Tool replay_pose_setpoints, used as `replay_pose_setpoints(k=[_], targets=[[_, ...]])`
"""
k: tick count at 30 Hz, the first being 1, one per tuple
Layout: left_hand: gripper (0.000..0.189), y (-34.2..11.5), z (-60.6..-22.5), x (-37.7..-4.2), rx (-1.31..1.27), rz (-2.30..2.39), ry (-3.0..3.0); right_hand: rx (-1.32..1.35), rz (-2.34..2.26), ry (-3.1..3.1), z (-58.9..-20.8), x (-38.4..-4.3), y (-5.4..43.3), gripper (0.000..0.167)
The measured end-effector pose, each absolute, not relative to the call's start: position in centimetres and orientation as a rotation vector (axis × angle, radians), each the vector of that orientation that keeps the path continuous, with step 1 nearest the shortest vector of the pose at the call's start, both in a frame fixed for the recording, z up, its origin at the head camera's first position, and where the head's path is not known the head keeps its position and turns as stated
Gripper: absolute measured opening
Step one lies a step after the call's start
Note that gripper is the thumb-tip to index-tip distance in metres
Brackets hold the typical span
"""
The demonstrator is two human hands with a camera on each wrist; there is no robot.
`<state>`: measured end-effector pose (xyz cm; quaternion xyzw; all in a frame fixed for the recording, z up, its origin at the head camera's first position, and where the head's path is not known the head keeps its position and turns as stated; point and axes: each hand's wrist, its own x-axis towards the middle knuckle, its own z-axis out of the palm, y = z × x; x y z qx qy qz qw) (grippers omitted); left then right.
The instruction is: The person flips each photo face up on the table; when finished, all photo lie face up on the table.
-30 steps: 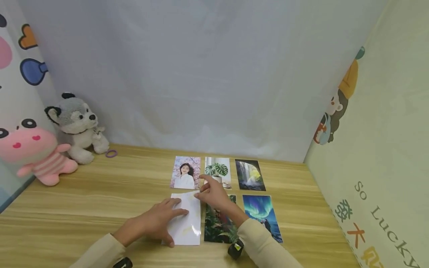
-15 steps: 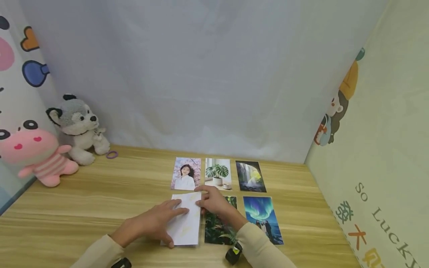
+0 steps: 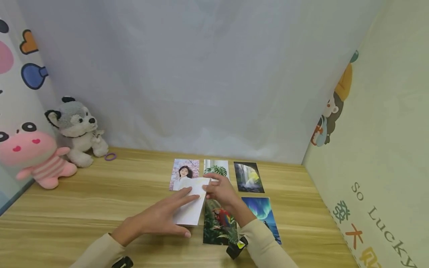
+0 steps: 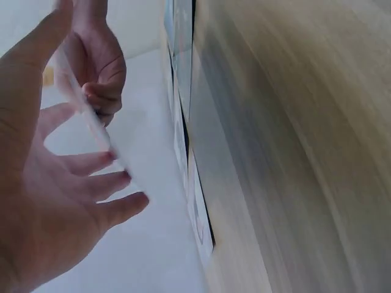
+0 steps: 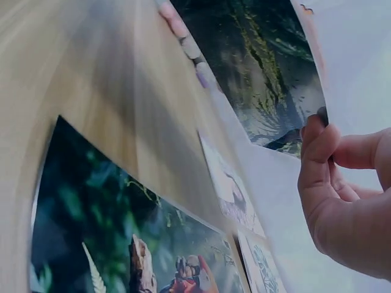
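Note:
A photo print, white back (image 3: 188,212) up in the head view, is raised off the table and tilted. My right hand (image 3: 223,193) pinches its far right corner between thumb and fingers. Its dark green forest picture side (image 5: 256,67) shows in the right wrist view. My left hand (image 3: 161,215) has its fingers spread, the fingertips at the print's white back and left edge; its thumb is stretched out near the lower edge. Just right of the raised print lies a parrot photo (image 3: 214,223), partly behind my right hand and wrist.
Along the back lie a portrait photo (image 3: 187,173), a plant photo (image 3: 216,168) and a waterfall photo (image 3: 248,176). An aurora photo (image 3: 259,209) is at right. Plush toys, a pink one (image 3: 43,160) and a husky (image 3: 78,130), sit at left beside a purple ring (image 3: 110,156).
The white-backed print has come up off the table and moved slightly right and away, pinched by my right hand. My left hand has followed, its fingers still by the print.

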<state>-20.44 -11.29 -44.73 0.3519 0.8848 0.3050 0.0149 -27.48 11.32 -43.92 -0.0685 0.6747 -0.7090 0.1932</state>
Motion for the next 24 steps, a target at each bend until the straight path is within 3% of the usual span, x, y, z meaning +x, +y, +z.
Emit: replay_pose_setpoints(k=[11, 20, 24], targets=[[0.095, -9.0, -44.8, -21.1, 1.315, 0.740, 3.101, -0.181, -2.116, 1.811, -43.3, -28.0, 12.3, 0.047], [0.077, -8.1, -45.0, -21.5, 1.442, 0.898, 3.146, -0.152, -2.275, 1.810, -43.7, -27.7, 11.4, 0.019], [0.075, -8.0, -45.3, -21.5, 1.418, 0.995, 3.152, -0.122, -2.275, 1.838, -43.6, -27.4, 11.2, 0.019]])
